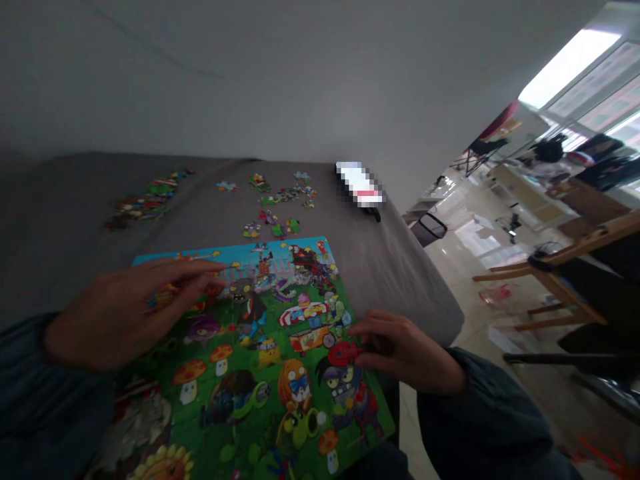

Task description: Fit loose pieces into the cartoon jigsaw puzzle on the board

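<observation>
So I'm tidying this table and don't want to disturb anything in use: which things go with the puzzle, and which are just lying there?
In use: puzzle board under left hand and right hand; loose pieces; piled pieces.

Lying about: blurred flat object at the table's far edge; wooden chair on the floor.

A grey table carries a colourful puzzle board at its near edge. Loose puzzle pieces lie far from it, a heap of pieces at far left, and a blurred object at far right.
</observation>
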Motion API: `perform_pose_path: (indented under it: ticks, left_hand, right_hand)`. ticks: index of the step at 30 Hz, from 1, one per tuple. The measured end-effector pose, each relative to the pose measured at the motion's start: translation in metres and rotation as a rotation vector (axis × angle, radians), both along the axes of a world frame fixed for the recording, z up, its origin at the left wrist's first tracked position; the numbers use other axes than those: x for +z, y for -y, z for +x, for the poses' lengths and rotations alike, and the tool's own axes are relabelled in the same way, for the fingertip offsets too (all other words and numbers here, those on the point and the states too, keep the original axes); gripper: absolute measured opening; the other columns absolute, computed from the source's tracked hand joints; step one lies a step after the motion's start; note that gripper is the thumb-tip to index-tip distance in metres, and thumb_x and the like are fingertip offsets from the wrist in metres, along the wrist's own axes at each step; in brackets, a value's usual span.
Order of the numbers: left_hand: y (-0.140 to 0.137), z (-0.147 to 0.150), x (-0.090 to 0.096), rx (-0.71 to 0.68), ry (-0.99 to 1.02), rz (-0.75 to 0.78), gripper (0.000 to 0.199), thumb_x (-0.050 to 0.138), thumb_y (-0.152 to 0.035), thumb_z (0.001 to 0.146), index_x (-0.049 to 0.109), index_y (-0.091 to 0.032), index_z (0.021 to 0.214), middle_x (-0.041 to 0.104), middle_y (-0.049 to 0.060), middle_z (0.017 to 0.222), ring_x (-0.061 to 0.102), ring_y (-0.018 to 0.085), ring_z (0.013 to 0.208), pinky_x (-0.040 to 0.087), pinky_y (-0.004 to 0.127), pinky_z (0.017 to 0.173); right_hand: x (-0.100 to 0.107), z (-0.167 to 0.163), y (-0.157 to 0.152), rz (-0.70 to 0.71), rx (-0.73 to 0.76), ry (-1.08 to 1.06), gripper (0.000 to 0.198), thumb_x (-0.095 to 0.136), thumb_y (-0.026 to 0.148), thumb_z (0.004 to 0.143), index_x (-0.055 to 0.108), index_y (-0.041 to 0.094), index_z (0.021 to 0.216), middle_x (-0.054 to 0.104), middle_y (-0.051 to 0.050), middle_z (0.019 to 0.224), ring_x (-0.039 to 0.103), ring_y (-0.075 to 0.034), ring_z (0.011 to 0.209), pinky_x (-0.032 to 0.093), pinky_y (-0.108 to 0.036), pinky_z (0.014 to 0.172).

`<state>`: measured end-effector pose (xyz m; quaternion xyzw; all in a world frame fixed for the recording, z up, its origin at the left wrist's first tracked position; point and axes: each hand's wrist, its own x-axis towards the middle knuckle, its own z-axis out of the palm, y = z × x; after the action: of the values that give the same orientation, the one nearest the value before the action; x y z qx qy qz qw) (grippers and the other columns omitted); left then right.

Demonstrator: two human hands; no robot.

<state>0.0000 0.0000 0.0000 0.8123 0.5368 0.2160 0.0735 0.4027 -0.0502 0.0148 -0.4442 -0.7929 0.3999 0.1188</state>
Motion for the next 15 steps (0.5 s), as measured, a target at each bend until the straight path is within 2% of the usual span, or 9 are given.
perform_pose_path:
  ticks: [5, 10, 15]
  left_hand:
    - [-0.001, 0.001, 0.005, 0.005, 0.005, -0.034, 0.063, 0.030, -0.073, 0.095, 0.072, -0.030, 0.115, 0.078, -0.009, 0.107, 0.072, 0.016, 0.090, 0.055, 0.029, 0.086]
    - [-0.001, 0.000, 0.009, -0.071, 0.037, -0.094, 0.040, 0.044, -0.054, 0.098, 0.068, -0.030, 0.120, 0.078, -0.008, 0.111, 0.073, 0.019, 0.099, 0.056, 0.030, 0.088]
    - [0.005, 0.008, 0.012, -0.105, 0.193, 0.002, 0.027, 0.053, -0.037, 0.097, 0.071, -0.027, 0.115, 0.080, -0.002, 0.101, 0.075, 0.020, 0.093, 0.057, 0.031, 0.086]
  right_hand:
    - [-0.003, -0.003, 0.000, -0.029, -0.008, 0.010, 0.044, 0.073, 0.052, 0.086, 0.071, 0.021, 0.117, 0.057, -0.001, 0.086, 0.051, -0.012, 0.069, 0.043, -0.025, 0.063]
    - [-0.002, -0.006, -0.007, -0.125, -0.039, 0.023, 0.040, 0.077, 0.046, 0.084, 0.071, 0.021, 0.114, 0.056, 0.001, 0.083, 0.048, -0.011, 0.066, 0.042, -0.024, 0.063]
    - [0.007, -0.012, -0.012, -0.196, 0.022, 0.077, 0.025, 0.073, 0.041, 0.087, 0.075, 0.024, 0.105, 0.059, 0.000, 0.082, 0.053, -0.013, 0.071, 0.040, -0.024, 0.065]
